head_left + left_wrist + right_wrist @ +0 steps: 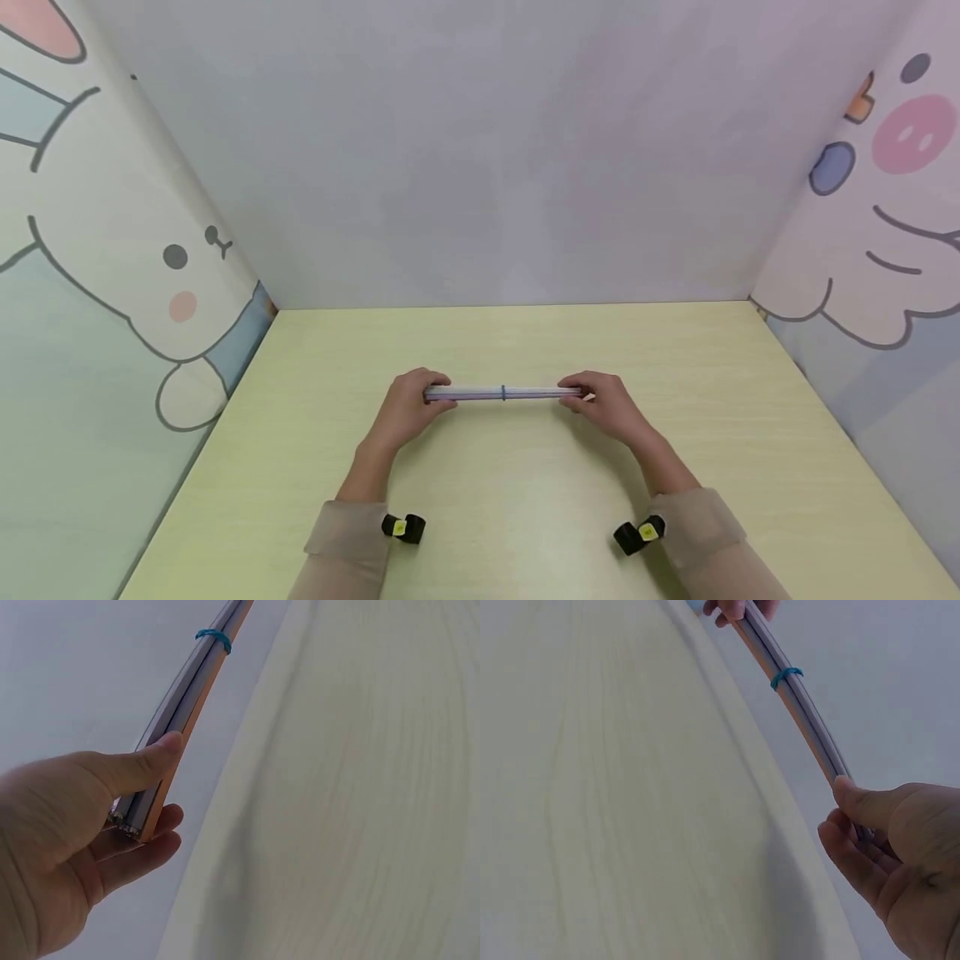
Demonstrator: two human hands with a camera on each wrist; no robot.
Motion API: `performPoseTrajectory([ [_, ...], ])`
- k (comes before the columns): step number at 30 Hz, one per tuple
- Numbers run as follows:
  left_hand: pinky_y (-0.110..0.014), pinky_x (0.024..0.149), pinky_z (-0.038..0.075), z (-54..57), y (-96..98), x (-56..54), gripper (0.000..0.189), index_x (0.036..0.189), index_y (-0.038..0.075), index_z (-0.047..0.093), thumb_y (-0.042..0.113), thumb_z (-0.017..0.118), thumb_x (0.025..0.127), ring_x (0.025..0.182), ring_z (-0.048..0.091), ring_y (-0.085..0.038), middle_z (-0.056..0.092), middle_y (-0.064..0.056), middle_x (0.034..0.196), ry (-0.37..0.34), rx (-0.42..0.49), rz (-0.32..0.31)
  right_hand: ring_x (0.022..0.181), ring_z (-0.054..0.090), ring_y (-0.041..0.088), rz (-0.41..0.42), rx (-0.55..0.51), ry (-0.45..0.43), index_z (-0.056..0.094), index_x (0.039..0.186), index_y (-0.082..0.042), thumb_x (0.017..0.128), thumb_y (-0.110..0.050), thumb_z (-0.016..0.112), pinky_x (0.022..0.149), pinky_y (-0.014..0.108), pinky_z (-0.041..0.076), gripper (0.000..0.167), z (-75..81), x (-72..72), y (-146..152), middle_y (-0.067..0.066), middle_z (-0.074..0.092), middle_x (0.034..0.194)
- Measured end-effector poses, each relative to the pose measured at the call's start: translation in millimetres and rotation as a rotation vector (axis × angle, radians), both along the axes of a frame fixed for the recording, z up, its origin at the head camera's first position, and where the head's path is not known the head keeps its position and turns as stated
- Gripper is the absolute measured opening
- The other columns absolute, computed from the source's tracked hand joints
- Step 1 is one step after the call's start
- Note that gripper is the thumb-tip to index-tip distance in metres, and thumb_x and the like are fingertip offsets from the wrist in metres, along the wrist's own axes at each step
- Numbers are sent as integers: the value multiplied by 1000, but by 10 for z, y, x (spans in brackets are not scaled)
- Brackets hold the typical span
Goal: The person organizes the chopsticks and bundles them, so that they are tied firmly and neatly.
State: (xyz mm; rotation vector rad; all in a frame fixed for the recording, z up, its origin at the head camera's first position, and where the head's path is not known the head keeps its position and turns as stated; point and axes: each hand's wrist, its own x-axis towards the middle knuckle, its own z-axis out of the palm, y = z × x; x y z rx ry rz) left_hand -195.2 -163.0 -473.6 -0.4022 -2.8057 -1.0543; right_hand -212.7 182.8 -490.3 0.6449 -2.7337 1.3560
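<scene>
A long thin bundle of flat strips (476, 393) is held level above the table, running from one hand to the other. Seen from the left wrist, the strips (182, 705) are greyish purple with an orange one along one side; their exact kind cannot be told. A teal elastic band (786, 676) wraps round the bundle's middle. My left hand (405, 407) pinches the left end between thumb and fingers. At the opposite end, the thumb and fingers of my right hand (609, 407) pinch the strips, partly covering that tip.
Beneath the hands lies a pale wooden table (510, 483), carrying their shadows. A plain grey wall (487, 167) rises behind its far edge. Side panels with a cartoon rabbit (135, 225) and a cartoon pig (862, 242) flank the table. Small black devices sit at both cuffs.
</scene>
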Motion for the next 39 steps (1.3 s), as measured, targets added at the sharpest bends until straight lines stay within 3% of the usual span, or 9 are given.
performPoseTrajectory([
  [4, -37, 76, 52, -99, 22, -93, 28, 108, 8, 75, 10, 84, 82, 85, 64, -17, 72, -3, 101, -9, -34, 1, 80, 64, 17, -48, 81, 28, 76, 104, -1, 86, -3, 78, 68, 30, 53, 18, -115, -100, -27, 10, 73, 98],
  [9, -43, 89, 53, -177, 41, -153, 28, 111, 11, 76, 11, 83, 84, 103, 68, -25, 73, -5, 109, -25, -143, 21, 78, 60, 17, -78, 124, 19, 75, 106, 0, 88, -6, 77, 71, 34, 50, 19, -215, -158, -50, 11, 72, 100],
  [15, -43, 94, 51, -209, 44, -171, 36, 121, 10, 72, 6, 79, 86, 110, 66, -27, 71, -7, 118, -41, -152, 30, 71, 53, 15, -99, 140, 47, 74, 108, 1, 89, -7, 77, 67, 33, 46, 21, -234, -177, -40, 9, 67, 94],
  [19, -44, 99, 49, -200, 40, -154, 42, 127, 11, 70, 5, 79, 86, 117, 63, -28, 69, -8, 125, -61, -131, 30, 71, 54, 15, -104, 150, 55, 72, 113, 1, 88, -9, 78, 67, 34, 48, 27, -233, -159, -33, 12, 66, 100],
  [27, -46, 108, 41, -171, 25, -80, 53, 137, 10, 62, 15, 79, 87, 130, 55, -32, 61, -10, 138, -58, -154, 28, 100, 60, 35, -174, 192, 44, 57, 137, -2, 89, -24, 79, 88, 52, 47, 58, -187, -53, -37, 19, 57, 121],
  [35, -51, 104, 43, -102, 15, 18, 58, 135, 9, 62, 34, 81, 86, 127, 55, -34, 58, -14, 138, 70, -265, 74, 104, 62, 33, -235, 227, 99, 49, 145, -7, 91, -32, 76, 83, 53, 50, 65, -2, 38, -63, 16, 57, 129],
  [39, -54, 106, 40, -57, -1, 82, 66, 136, 11, 61, 51, 77, 85, 130, 52, -35, 56, -14, 141, 133, -309, 106, 122, 53, 40, -232, 257, 174, 42, 149, -7, 91, -33, 76, 96, 59, 44, 73, 86, 64, -91, 20, 55, 135],
])
